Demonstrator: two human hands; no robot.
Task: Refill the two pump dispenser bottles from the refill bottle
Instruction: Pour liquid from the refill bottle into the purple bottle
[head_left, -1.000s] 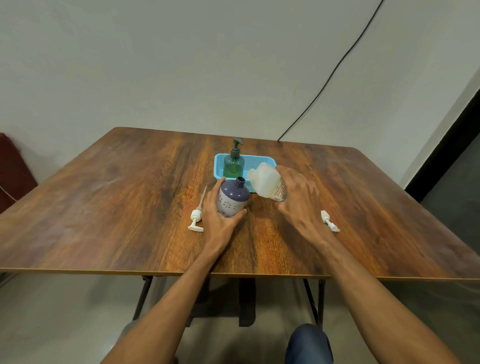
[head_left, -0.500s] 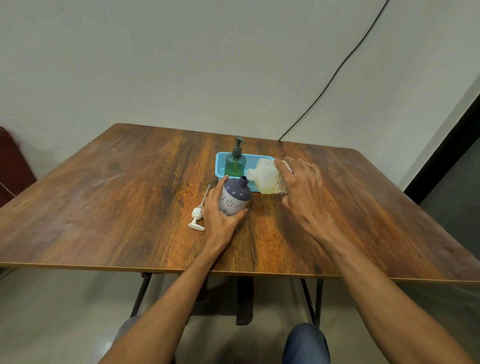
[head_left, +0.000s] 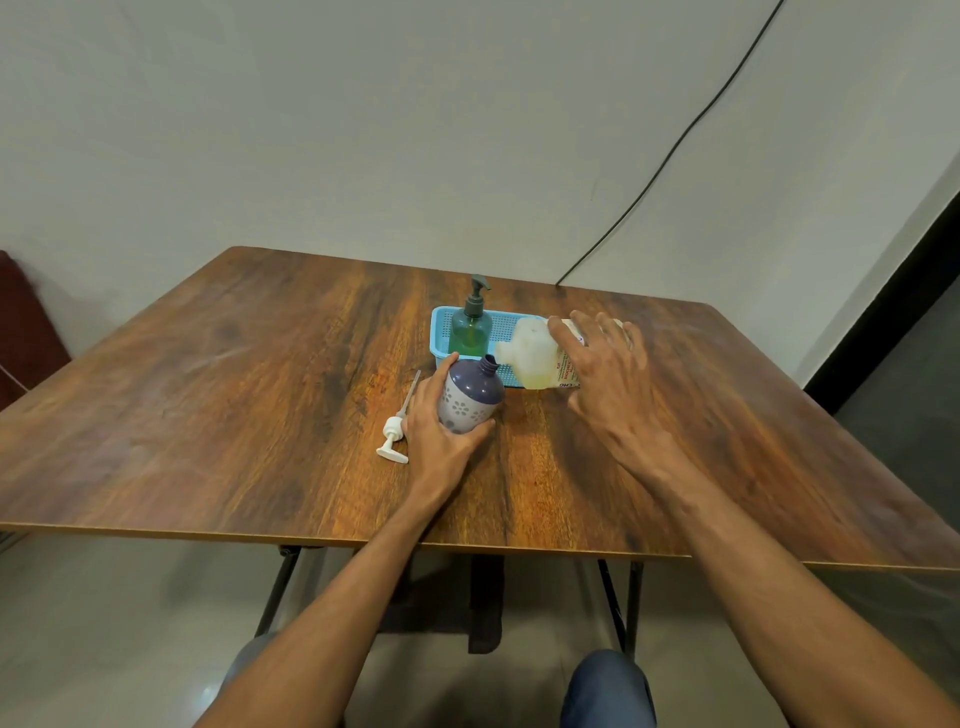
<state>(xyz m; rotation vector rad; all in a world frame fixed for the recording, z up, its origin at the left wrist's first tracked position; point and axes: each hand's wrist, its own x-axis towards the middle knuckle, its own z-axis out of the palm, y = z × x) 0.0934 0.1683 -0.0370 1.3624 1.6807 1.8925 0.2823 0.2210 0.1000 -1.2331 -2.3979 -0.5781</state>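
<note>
Pouring pose: both hands reach over the near half of the table (head_left: 208, 415), each holding a bottle
Knees: at the bottom edge, under the table's near edge
Left hand (head_left: 434, 441): wraps the purple bottle (head_left: 470, 397) from its left side, thumb along the near side, fingers up the far-left side; clenched on it
Purple bottle: stands on the table, tipped a little to the right, its neck open and uncapped; white flower marks on its lower half
White pump (head_left: 393, 439): lies on the table just left of the left hand, its tube pointing away toward the far side
Right hand (head_left: 608, 374): grasps the refill bottle (head_left: 530, 356) from the right and above, fingers spread over its label
Refill bottle: held off the table, tilted down to the left, its spout end close to the purple bottle's open neck; pale yellowish liquid shows in its lower part; whether liquid is flowing cannot be told
Tray (head_left: 441, 327): blue, beyond the purple bottle, partly hidden by the refill bottle
Green bottle (head_left: 470, 327): stands upright in the tray's left part, dark pump still on
Cable (head_left: 675, 145): runs down the wall to the table's far edge
</note>
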